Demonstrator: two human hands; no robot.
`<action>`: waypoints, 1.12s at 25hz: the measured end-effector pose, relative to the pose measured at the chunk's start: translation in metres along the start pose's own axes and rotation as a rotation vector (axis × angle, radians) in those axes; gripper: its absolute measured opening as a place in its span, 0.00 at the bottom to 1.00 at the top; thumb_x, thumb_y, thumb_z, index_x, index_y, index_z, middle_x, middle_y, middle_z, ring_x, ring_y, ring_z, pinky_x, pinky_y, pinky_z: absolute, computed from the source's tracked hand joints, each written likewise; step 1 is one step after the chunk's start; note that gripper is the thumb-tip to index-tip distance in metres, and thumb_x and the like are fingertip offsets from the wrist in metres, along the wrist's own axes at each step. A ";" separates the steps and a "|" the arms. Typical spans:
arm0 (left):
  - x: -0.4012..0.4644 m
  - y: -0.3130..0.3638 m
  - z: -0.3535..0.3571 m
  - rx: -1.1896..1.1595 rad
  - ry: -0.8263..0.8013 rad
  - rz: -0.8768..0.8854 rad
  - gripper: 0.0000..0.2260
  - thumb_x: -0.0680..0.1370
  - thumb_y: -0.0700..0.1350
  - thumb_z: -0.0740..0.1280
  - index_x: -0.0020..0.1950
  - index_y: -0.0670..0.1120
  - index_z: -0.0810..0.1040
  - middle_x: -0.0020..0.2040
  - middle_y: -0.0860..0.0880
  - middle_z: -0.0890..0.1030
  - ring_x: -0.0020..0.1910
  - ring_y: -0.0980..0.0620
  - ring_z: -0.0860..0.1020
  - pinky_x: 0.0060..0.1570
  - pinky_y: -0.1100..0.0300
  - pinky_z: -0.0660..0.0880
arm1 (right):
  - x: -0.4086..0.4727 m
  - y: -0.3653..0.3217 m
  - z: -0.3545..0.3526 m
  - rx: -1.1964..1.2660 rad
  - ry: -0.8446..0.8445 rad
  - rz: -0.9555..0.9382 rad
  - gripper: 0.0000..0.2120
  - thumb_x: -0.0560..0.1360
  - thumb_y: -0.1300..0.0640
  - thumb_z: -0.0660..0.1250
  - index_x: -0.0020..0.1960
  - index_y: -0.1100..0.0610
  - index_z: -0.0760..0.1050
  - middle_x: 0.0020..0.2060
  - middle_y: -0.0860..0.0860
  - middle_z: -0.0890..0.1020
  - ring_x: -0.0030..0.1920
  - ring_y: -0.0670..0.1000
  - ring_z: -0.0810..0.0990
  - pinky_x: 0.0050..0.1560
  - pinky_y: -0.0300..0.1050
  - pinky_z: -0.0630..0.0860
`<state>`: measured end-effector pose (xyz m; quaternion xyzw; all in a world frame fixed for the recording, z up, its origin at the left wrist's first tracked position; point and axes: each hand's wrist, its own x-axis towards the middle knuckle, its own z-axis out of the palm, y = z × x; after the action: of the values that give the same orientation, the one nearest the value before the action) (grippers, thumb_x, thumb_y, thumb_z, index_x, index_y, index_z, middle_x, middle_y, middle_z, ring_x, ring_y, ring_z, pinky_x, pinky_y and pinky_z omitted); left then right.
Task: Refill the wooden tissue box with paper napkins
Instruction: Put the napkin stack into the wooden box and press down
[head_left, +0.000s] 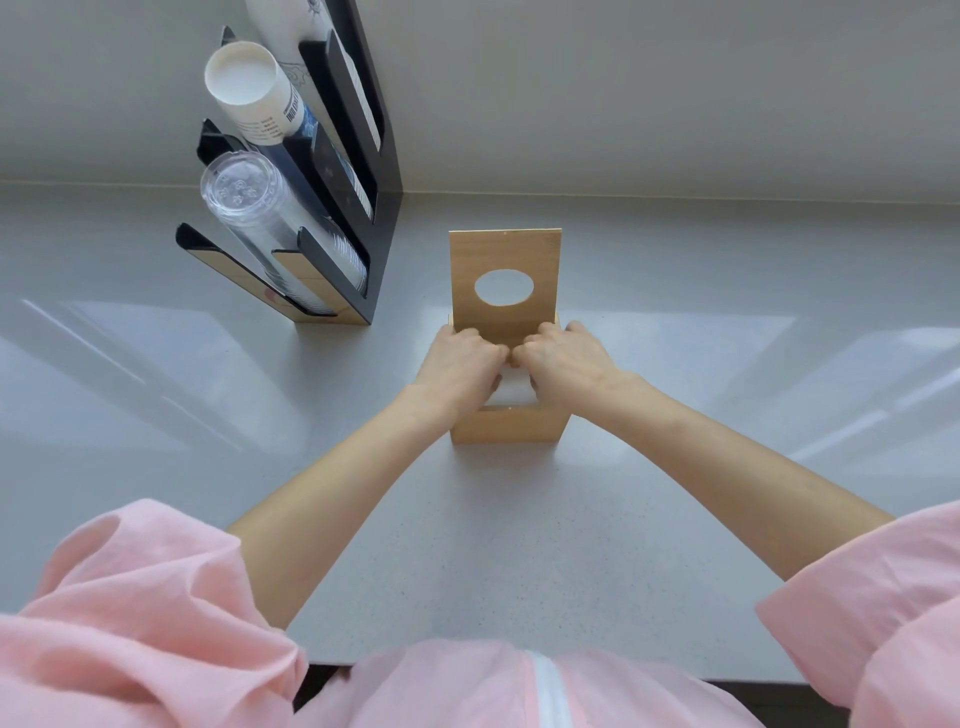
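The wooden tissue box (509, 426) stands on the grey counter in the middle of the view. Its lid (505, 249), a wooden panel with an oval hole, is swung up and leans away from me. White paper napkins (511, 387) show inside the box between my wrists. My left hand (460, 364) and my right hand (563, 361) are both over the open box with fingers curled down onto the napkins, knuckles almost touching at the lid's lower edge. The fingertips are hidden inside the box.
A black cup dispenser rack (363, 208) stands at the back left, holding a stack of white paper cups (249, 88) and a stack of clear plastic cups (249, 202). A grey wall runs behind the counter (727, 364). The counter's front edge is near my body.
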<state>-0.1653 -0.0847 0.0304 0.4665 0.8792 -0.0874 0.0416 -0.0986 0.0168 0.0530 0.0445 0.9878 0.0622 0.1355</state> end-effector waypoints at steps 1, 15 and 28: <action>0.003 0.000 0.001 0.001 -0.087 0.051 0.11 0.78 0.42 0.58 0.56 0.47 0.76 0.53 0.46 0.82 0.54 0.44 0.75 0.53 0.55 0.65 | 0.002 0.001 0.001 -0.070 -0.082 -0.017 0.09 0.74 0.67 0.58 0.45 0.56 0.75 0.41 0.52 0.79 0.44 0.52 0.75 0.49 0.45 0.61; 0.004 -0.006 0.009 -0.027 -0.109 0.063 0.15 0.77 0.40 0.55 0.58 0.42 0.77 0.51 0.43 0.83 0.52 0.42 0.78 0.58 0.58 0.65 | 0.008 0.011 0.015 0.098 -0.215 -0.047 0.20 0.78 0.62 0.52 0.66 0.51 0.71 0.59 0.53 0.79 0.66 0.53 0.71 0.74 0.57 0.46; -0.082 0.024 0.008 -0.339 0.146 -0.151 0.21 0.80 0.50 0.56 0.73 0.48 0.62 0.75 0.49 0.62 0.75 0.51 0.57 0.73 0.54 0.52 | -0.087 0.008 0.042 0.472 0.114 0.060 0.25 0.79 0.49 0.56 0.75 0.52 0.56 0.77 0.47 0.54 0.77 0.49 0.49 0.76 0.51 0.44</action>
<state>-0.0999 -0.1399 0.0327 0.3906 0.9145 0.0930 0.0490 -0.0035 0.0201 0.0364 0.1006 0.9793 -0.1638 0.0635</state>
